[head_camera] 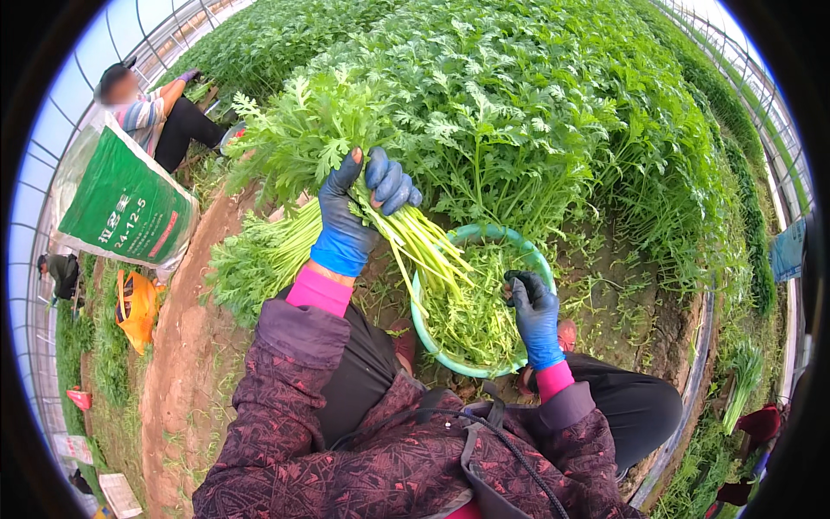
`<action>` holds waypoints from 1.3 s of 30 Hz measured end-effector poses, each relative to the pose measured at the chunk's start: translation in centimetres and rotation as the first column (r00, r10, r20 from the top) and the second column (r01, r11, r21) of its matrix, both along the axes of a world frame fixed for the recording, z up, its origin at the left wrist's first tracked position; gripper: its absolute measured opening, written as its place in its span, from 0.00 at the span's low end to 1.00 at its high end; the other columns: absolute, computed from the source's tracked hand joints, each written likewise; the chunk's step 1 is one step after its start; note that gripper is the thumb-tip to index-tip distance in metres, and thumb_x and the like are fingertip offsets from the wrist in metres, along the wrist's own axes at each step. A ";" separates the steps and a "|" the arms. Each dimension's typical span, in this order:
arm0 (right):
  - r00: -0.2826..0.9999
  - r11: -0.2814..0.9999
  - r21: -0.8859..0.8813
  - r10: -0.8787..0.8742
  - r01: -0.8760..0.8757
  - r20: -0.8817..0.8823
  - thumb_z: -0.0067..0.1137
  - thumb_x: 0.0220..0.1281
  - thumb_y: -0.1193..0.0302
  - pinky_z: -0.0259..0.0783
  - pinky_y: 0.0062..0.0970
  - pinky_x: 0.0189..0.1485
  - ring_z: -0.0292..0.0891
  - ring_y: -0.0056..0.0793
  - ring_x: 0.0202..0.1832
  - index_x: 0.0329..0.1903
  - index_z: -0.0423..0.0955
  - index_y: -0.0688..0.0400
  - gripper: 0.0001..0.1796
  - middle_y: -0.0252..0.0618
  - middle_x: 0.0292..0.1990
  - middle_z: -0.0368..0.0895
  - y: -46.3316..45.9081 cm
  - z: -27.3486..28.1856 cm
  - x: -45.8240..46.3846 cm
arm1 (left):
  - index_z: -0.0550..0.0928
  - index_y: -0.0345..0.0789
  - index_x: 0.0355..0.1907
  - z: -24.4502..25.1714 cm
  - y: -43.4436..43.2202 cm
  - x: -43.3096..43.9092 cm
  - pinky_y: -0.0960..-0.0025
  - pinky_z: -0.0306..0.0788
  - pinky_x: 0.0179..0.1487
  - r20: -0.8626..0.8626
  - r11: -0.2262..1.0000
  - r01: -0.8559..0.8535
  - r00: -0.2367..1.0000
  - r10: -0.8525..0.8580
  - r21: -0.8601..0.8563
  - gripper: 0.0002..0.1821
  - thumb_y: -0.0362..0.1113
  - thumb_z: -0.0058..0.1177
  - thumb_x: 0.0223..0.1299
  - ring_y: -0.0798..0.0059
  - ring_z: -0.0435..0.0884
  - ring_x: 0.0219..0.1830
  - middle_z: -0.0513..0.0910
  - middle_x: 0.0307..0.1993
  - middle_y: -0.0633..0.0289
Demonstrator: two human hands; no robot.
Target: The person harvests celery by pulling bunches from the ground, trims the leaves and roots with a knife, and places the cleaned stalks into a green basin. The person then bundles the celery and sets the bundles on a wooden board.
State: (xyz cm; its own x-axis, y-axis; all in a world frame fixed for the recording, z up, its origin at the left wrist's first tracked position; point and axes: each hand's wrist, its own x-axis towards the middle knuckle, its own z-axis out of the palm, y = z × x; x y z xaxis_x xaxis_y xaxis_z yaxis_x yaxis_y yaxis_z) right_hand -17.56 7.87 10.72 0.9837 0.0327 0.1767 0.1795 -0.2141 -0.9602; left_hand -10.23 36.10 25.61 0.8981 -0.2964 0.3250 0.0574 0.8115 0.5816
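Observation:
My left hand (353, 214), in a blue glove with worn, darkened fingers, grips a bunch of leafy greens (431, 243) that look like crown daisy. The leaves fan out to the upper left, and the pale cut stems slant down over a green plastic basin (436, 353). Loose leaf and stem trimmings (467, 324) lie in that basin between my feet. Over its right side is my right hand (535, 318), also gloved, with its fingers curled; whether they pinch anything is hidden. More cut greens (266, 256) rest in a pile left of my left wrist.
A dense bed of growing greens (519, 97) rises beyond the basin. Left of the dirt path (175, 363) are a green-and-white sack (130, 194) bearing writing and an orange bag (137, 308). Another person (146, 117) sits at upper left. A cut bunch (742, 383) lies far right.

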 end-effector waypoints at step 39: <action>0.676 -0.056 0.997 0.737 0.046 0.010 0.54 0.69 0.59 0.63 0.23 0.33 0.63 0.22 0.26 0.55 0.69 0.61 0.21 0.33 0.31 0.74 12.9 4.6 -0.7 | 0.62 0.43 0.18 1.0 0.6 -0.7 0.61 0.64 0.55 0.059 0.966 -0.122 0.989 0.139 -0.229 0.22 0.50 0.48 0.66 0.78 0.59 0.20 0.60 0.15 0.70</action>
State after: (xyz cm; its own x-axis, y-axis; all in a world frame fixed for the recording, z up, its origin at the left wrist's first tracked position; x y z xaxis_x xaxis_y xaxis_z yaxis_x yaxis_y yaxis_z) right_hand -18.23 20.80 15.30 0.7967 0.6036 0.0300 -0.5943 0.7914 -0.1431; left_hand -10.96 36.71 26.58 0.8953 -0.0903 0.4363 -0.0936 0.9193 0.3822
